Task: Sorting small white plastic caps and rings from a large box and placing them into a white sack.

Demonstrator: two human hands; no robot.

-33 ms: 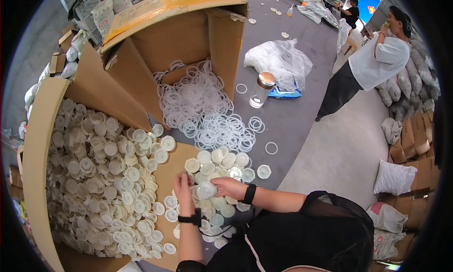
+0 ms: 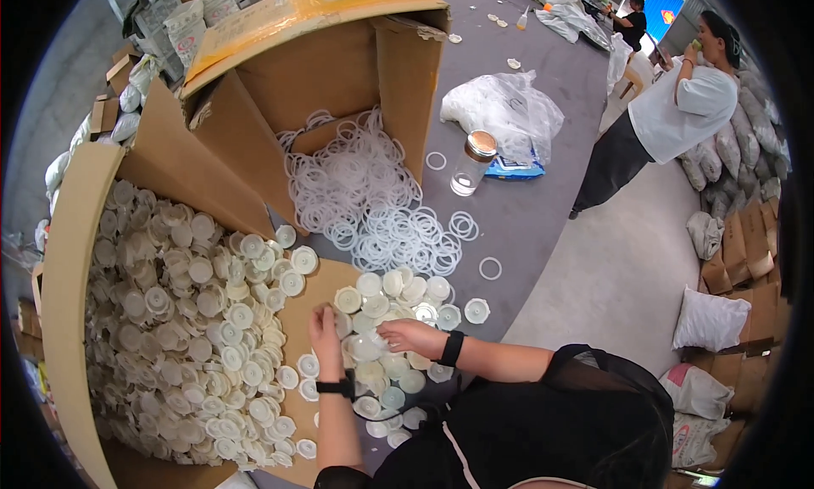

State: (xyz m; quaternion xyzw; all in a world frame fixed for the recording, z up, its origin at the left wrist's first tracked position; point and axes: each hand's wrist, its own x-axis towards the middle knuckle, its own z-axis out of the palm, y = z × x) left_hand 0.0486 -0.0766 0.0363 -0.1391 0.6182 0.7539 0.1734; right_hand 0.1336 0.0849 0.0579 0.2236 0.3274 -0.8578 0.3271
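White plastic caps (image 2: 386, 319) lie flat, hollow sides up, on the counter (image 2: 526, 209) under both hands: left hand (image 2: 325, 329) fingers curled over one, right hand (image 2: 409, 335) fingers pinching another.

Operator A: I read the caps (image 2: 182, 319) as off-white and the rings (image 2: 373, 201) as translucent white. The cartons (image 2: 331, 73) are plain brown.

Operator B: I confirm. I see a grey table (image 2: 526, 209), a black wristband (image 2: 452, 348) and a copper-coloured jar lid (image 2: 482, 143).
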